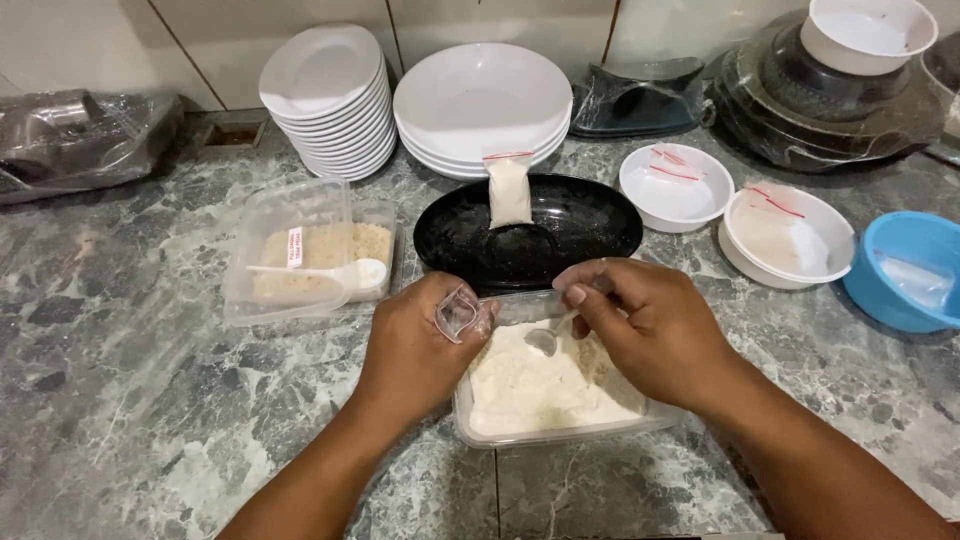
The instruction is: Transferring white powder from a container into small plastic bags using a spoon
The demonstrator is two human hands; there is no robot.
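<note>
Landmark: black oval dish (580, 235) mid-desk. Left of it, clear lidded box (300, 255) of tan crumbs, small white label on lid, white spoon (350, 272) on top. On dish, filled sachet (509, 190), red-striped top. In front of dish, clear tub (560, 395) of white powder. Left hand (420, 345) over tub's left rim, grip pinching small clear bag (458, 312) open. Right hand (650, 325) over tub, grip closed on small spoon (545, 340), just right of bag. Right of dish, two white bowls (735, 210) with red-striped empty bags; blue bowl (905, 270) farther right.
</note>
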